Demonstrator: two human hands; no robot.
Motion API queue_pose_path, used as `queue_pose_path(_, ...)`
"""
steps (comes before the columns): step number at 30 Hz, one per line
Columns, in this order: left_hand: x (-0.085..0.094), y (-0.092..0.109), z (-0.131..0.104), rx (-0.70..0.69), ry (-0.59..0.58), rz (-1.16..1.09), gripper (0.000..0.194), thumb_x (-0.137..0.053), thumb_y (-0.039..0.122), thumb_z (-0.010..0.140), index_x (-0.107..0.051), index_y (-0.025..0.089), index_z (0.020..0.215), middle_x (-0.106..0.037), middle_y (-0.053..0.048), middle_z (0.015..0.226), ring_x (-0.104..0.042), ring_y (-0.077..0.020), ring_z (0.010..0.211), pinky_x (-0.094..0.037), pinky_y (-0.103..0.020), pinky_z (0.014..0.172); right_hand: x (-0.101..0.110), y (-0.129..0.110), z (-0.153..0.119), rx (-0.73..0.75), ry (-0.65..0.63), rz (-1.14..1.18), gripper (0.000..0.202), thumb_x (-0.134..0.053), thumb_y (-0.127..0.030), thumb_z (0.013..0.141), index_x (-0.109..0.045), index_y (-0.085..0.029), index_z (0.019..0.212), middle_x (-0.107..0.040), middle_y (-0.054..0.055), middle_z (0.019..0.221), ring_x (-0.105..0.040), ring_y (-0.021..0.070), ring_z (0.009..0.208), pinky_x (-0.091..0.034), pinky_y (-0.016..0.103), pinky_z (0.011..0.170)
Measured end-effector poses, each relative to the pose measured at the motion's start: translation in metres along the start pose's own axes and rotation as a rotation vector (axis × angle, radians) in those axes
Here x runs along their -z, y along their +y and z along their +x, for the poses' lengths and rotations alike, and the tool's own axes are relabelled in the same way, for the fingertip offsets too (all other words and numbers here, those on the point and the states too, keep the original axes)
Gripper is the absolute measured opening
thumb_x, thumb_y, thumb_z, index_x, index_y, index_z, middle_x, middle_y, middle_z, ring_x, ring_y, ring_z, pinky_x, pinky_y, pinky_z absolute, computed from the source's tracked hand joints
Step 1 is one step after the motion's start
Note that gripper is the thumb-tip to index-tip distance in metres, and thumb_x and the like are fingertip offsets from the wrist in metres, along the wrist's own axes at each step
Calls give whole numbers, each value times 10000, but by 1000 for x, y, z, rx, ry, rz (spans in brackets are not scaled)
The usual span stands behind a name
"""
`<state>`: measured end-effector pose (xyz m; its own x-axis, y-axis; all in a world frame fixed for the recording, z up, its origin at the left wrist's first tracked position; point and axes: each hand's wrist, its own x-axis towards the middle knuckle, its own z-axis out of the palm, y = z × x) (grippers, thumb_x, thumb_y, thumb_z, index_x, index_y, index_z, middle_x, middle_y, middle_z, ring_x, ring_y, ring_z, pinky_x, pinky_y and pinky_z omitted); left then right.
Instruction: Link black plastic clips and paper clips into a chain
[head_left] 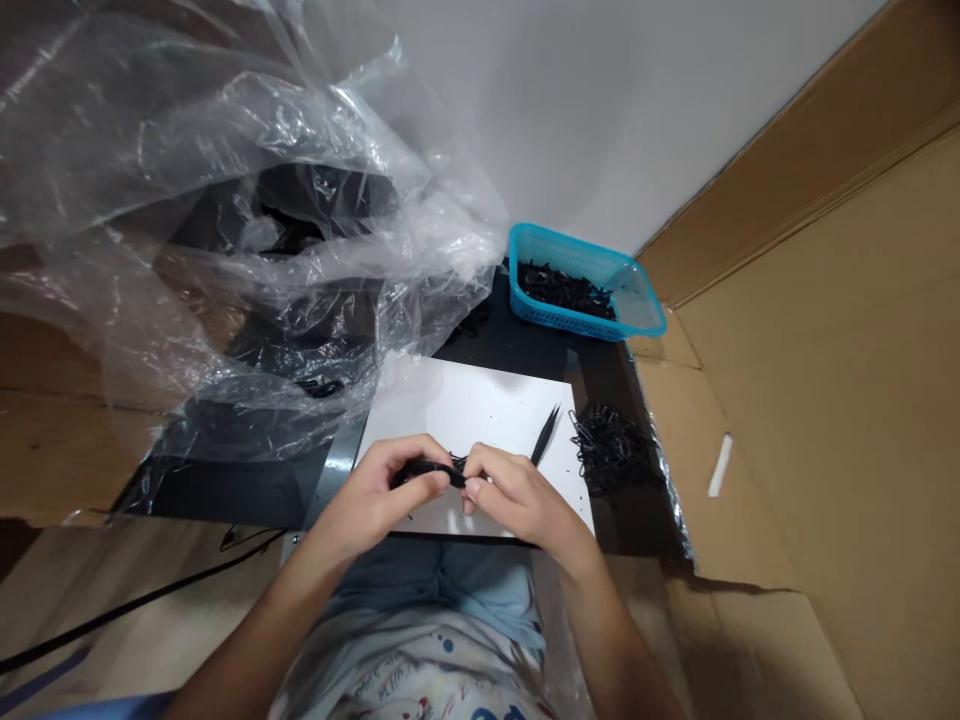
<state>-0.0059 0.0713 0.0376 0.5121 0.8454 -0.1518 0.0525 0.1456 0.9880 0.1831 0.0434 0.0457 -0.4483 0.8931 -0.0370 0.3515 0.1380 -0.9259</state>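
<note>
Over a white board [480, 395], my left hand [394, 490] is closed around a dark, elongated black piece [427, 468] whose exact kind I cannot make out. My right hand [514, 490] pinches at the right end of the same piece, thumb and fingertips pressed together. Both hands nearly meet at that end. Thin black strands show just behind the fingers. Black tweezers [546, 435] lie on the board beyond my right hand, tips pointing away. To the right of the board sits a tangled heap of thin black loops [609, 445].
A blue plastic basket [577, 325] with many small black pieces stands at the back right. Crumpled clear plastic sheeting [300, 120] covers the left side. Cardboard [825, 380] lines the right, with a small white strip [720, 465] on it. A black cable [142, 600] runs lower left.
</note>
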Motion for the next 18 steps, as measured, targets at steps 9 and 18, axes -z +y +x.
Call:
queue_pose_path(9,-13,-7,3,128,98,-439,94,-706,216,635,-681,144,690,-590,9,572,-460,-101,565,-301,-212,545,-15,-8,3,14,136,-78,127,-352,-199,867,-396,-215,749,-480,3,725,-482,151,684,-358,262,646)
queue_pose_path(18,-19,-7,12,303,0,-685,143,-648,251,541,-615,117,577,-436,20,455,-419,-89,459,-315,-222,515,-23,-4,2,-61,196,130,124,-358,-200,854,-411,-215,743,-558,-3,698,-538,135,659,-392,239,620)
